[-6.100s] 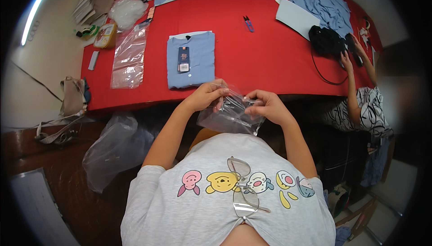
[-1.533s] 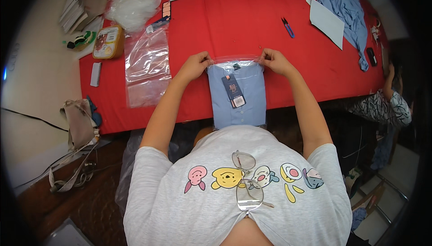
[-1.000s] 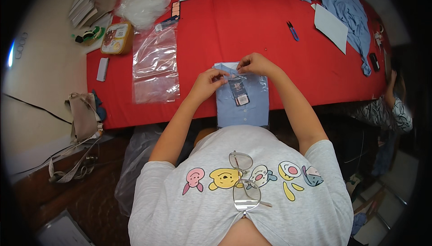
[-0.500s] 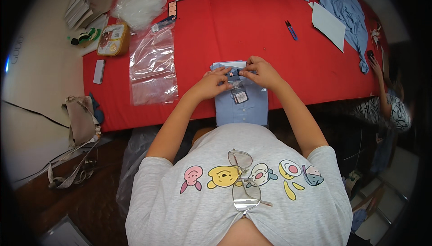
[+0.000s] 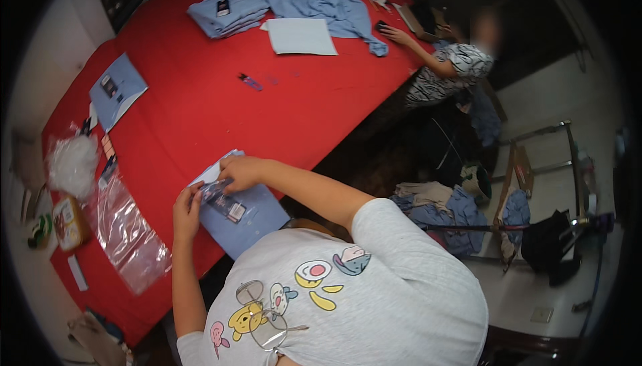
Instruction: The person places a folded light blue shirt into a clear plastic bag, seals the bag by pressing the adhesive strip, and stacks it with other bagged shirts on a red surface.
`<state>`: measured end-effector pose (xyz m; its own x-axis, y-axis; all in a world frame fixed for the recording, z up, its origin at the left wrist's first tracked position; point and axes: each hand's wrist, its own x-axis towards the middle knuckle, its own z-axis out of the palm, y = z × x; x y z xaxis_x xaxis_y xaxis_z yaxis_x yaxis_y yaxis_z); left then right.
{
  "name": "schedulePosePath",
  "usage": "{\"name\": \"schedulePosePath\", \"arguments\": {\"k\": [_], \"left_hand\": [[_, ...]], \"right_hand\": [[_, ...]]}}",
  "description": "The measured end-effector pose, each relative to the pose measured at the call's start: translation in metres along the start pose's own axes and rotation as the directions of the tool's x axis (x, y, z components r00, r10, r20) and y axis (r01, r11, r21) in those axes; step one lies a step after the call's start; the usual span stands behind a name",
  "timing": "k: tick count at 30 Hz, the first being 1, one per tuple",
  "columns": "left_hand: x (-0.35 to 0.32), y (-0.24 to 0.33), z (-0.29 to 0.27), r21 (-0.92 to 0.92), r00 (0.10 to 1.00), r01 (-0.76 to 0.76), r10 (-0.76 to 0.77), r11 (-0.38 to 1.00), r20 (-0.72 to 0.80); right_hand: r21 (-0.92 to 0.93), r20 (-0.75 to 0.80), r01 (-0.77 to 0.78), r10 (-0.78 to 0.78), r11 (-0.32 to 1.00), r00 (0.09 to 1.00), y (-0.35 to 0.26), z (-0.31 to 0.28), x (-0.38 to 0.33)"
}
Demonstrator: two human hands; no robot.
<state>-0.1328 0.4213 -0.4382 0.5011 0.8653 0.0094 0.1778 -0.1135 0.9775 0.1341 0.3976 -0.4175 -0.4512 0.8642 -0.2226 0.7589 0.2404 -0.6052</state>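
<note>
A folded light-blue shirt (image 5: pixel 257 227) lies at the near table edge against my body, with a dark hang tag (image 5: pixel 234 211) on its front. Clear film glints near its collar; how far it covers the shirt I cannot make out. My left hand (image 5: pixel 187 207) is at the collar's left side, fingertips pinched together there. Over the collar's right side bends my right hand (image 5: pixel 242 172), its fingers curled down onto the shirt and partly hidden. Both hands touch the collar end, close together.
Flat clear bags (image 5: pixel 130 229) lie left on the red table (image 5: pixel 194 108), near a yellow box (image 5: pixel 70 222). Another folded shirt (image 5: pixel 120 92) is beyond them. Farther off are small snips (image 5: pixel 251 81), white sheets (image 5: pixel 302 36) and stacked shirts (image 5: pixel 227 15). A co-worker (image 5: pixel 455 68) reaches over the right edge.
The view has swung to the right, bringing the co-worker and a rack more fully into sight. My hands stay at the shirt's collar, the right one bent farther over it.
</note>
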Motion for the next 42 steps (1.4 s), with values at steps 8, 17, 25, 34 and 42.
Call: {"name": "schedulePosePath", "arguments": {"k": [8, 17, 25, 34, 42], "left_hand": [[0.019, 0.002, -0.003, 0.327, 0.947, 0.149, -0.23, 0.933, 0.225], [0.019, -0.048, -0.008, 0.119, 0.966, 0.088, -0.114, 0.989, 0.232], [0.01, 0.026, -0.02, 0.47, 0.988, -0.039, -0.038, 0.882, 0.153], [0.026, 0.018, -0.022, 0.364, 0.988, 0.149, -0.121, 0.919, -0.098], [0.049, 0.003, -0.02, 0.363, 0.934, 0.33, -0.245, 0.871, -0.261]], "right_hand": [[0.035, -0.3, -0.029, 0.038, 0.999, 0.953, -0.037, -0.004, -0.005], [0.106, -0.089, -0.163, 0.173, 0.981, 0.981, -0.023, 0.007, -0.016], [0.022, -0.058, -0.064, 0.065, 0.998, 0.996, -0.002, -0.019, -0.019], [0.109, -0.386, -0.17, 0.199, 0.979, 0.901, 0.019, -0.025, -0.014], [0.543, -0.323, -0.187, 0.409, 0.819, 0.853, 0.048, -0.028, 0.023]]}}
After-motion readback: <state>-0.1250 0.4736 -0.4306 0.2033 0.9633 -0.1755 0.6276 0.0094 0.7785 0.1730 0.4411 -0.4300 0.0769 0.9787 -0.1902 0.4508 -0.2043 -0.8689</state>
